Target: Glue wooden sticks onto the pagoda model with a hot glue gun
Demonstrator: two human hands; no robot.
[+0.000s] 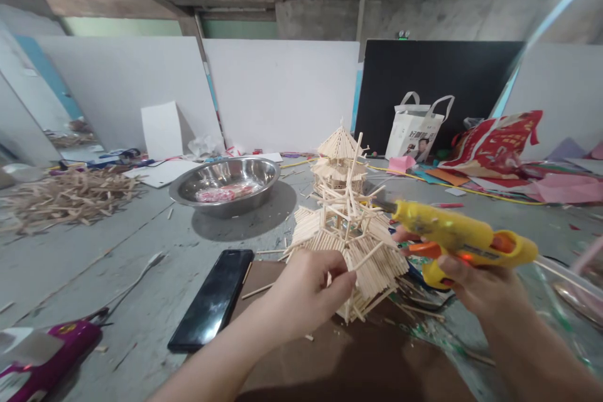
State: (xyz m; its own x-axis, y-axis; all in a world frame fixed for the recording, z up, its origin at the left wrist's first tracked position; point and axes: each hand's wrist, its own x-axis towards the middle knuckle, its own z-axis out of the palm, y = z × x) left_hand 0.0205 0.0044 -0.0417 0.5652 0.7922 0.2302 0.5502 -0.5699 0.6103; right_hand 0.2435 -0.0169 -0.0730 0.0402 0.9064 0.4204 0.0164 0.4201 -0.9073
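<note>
In the middle stands a pagoda-like model [377,270] built of thin wooden sticks, its slatted roof sloping down on several sides. My left hand [313,292] is in front of that roof, thumb and forefinger pinched on a short wooden stick [370,256] that slants up to the right. My right hand [485,289] grips a yellow hot glue gun [443,229] with an orange trigger and a small lit red light. The nozzle points left, close to the upper right part of the model. A brown board [377,358] lies beneath the model.
Behind rises another stick tower [342,144]. To the left are a black phone [211,301], a steel basin [226,201] with red-and-white packets, a pile of sticks [70,195] and a purple glue gun [47,352]. A white bag [414,132] and coloured paper [565,188] sit back right.
</note>
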